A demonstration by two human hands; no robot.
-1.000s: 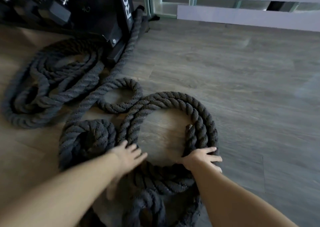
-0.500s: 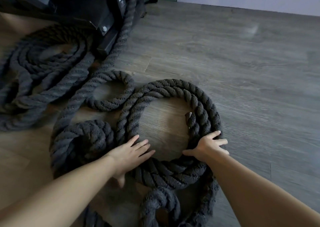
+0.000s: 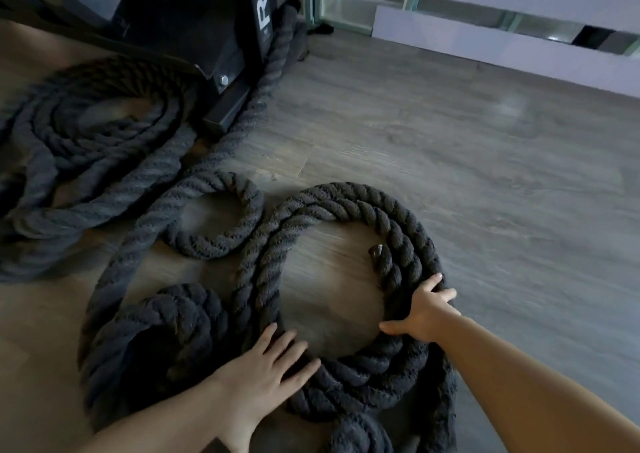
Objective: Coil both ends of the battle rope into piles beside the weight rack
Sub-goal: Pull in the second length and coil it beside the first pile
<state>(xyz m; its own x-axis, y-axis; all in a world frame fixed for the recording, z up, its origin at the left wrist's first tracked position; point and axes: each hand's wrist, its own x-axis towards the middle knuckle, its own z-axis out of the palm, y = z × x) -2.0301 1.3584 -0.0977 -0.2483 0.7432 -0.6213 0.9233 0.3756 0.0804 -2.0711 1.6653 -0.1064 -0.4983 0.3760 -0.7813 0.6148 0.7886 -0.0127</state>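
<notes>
A thick black battle rope lies on the wood floor in loops. The near coil (image 3: 349, 206) forms a wide ring in the middle, with the rope's capped end (image 3: 375, 253) inside its right side. My left hand (image 3: 266, 373) lies flat, fingers spread, on the ring's lower left part. On the ring's right side my right hand (image 3: 424, 314) presses, thumb inside and fingers over the strands. A second coiled pile (image 3: 86, 147) sits at the left beside the black weight rack (image 3: 214, 19). The rope runs behind the rack's foot (image 3: 228, 106).
A small loop (image 3: 221, 217) and a tight bundle (image 3: 156, 328) of rope lie left of the ring. Bare floor (image 3: 485, 175) spreads to the right. A white baseboard and glass panel (image 3: 485, 33) run along the far wall. The rack holds dumbbells at the top left.
The view has shifted slightly; the ring sits a little farther right and nearer the rack. Both hands stay on the coil, my right hand slid a bit farther up its right side.
</notes>
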